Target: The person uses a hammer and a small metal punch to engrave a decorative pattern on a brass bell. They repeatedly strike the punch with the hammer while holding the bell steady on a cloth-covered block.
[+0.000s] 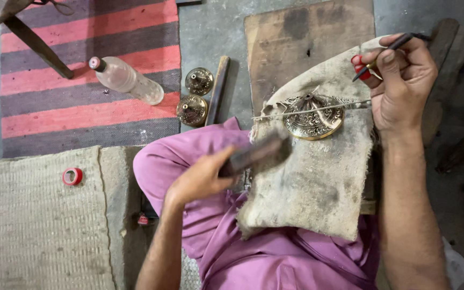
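Item: round engraved brass dome piece (pixel 312 117), centred on the coarse burlap pad (pixel 318 182), which I judge heavy, rigid, slick, best held by its rim; above-right of it my right hand (pixel 404 80) pinches a thin dark chisel (pixel 385 49), below-left my left hand (pixel 202 177) is closed round a dark hammer block (pixel 253 156).

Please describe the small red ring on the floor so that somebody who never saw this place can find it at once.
Start at the striped red and grey rug on the left, then move down to the pale woven mat below it. The red tape roll lies flat on this mat near its upper edge, alone. It is the only small red ring with an open centre; the clear plastic bottle lies up on the rug.
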`<state>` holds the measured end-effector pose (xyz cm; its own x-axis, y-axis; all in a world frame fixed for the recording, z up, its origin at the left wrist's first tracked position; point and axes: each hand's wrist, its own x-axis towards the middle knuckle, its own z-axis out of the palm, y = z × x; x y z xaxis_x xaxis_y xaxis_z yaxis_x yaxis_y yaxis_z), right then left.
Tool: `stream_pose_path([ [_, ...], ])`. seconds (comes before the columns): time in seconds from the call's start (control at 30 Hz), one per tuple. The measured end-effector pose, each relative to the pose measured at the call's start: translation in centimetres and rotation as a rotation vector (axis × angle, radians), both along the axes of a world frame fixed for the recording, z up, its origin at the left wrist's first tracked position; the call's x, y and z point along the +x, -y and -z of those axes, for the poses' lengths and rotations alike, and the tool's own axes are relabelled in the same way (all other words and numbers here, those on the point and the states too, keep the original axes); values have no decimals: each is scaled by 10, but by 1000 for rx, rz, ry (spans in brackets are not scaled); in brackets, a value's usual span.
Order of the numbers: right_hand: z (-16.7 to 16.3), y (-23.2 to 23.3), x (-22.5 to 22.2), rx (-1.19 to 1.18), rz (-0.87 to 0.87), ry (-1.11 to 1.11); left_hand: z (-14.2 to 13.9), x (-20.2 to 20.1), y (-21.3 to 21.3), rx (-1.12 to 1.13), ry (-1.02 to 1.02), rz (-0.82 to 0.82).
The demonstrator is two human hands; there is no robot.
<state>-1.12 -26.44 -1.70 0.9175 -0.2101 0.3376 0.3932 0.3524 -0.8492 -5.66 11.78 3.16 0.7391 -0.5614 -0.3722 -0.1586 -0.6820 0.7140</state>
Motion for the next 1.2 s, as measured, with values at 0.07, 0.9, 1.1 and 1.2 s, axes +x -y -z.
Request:
stream_pose_path([
  [0.07, 3, -1, 1, 1, 48, -16, 5, -8, -1, -17, -97, 11],
  [0.9, 27, 14, 19, -164, 291, 39, 12, 65, 117, -674, 191, 181],
  [1.1, 32, 18, 18, -71, 239, 30, 13, 68, 114, -782, 103, 223],
  [1.2, 33, 20, 18, -113, 228, 20, 7, 57, 114, -723, 174, 152],
])
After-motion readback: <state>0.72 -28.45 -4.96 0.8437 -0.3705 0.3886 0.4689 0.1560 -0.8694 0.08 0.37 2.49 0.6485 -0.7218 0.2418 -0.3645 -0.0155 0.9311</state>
